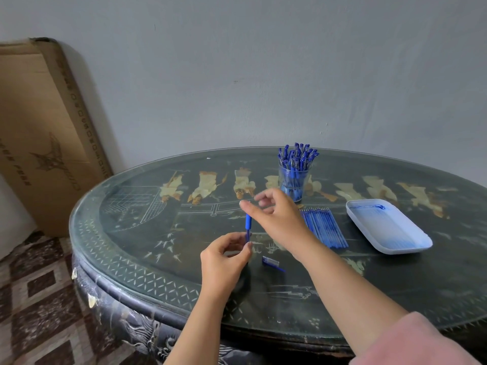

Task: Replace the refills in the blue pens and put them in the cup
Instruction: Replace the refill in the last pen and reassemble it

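Note:
My left hand (226, 255) pinches the lower end of a blue pen (248, 227), which stands upright above the table with its blue grip on top. My right hand (275, 216) hovers over the pen's top, thumb and forefinger closed on the pen's thin tip end, which is blurred. The pen's cap (271, 262) lies on the table just right of my left hand. A row of blue refills (325, 227) lies beyond my right wrist. The clear cup (293, 181), packed with several blue pens, stands at the back.
A white tray (395, 246) with blue ink smears and a small blue piece sits right of the refills. The dark round table (147, 254) has a glass top. A large cardboard box (39, 133) leans on the wall at the left.

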The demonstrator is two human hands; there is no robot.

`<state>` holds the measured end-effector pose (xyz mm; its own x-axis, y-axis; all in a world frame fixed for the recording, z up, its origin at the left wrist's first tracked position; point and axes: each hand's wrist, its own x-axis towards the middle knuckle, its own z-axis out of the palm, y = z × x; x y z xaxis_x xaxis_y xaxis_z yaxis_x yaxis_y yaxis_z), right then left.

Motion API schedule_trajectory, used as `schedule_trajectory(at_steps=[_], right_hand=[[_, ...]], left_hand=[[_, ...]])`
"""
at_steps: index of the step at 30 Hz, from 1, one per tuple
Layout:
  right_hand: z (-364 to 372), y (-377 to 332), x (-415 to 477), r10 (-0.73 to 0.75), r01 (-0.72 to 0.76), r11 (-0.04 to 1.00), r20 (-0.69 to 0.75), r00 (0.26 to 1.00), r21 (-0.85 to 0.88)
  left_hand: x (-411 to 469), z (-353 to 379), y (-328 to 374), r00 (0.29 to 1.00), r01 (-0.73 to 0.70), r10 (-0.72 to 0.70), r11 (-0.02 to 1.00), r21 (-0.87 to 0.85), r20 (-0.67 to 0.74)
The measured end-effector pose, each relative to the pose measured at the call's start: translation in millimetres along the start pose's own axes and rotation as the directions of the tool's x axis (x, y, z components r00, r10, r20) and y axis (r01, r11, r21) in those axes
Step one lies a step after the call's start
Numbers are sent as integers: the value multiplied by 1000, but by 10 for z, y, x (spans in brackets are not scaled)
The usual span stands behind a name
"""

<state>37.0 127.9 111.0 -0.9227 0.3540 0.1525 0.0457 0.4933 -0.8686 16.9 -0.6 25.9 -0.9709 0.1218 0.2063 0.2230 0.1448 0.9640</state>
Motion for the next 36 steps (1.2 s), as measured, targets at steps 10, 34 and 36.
schedule_trajectory(at_steps=[10,34,36], right_hand=[[27,-14,-14,11,-24,987,88,996,157],[131,35,1,-3,12,996,-102,995,85],[96,55,-30,-5,11,994,-55,998,111]], left_hand=[[9,3,-2,1000,-8,8,1000,-11,-3],[2,-7,-30,995,-95,95,994,52,14],[-2,-7,-26,996,-94,93,995,46,10]])
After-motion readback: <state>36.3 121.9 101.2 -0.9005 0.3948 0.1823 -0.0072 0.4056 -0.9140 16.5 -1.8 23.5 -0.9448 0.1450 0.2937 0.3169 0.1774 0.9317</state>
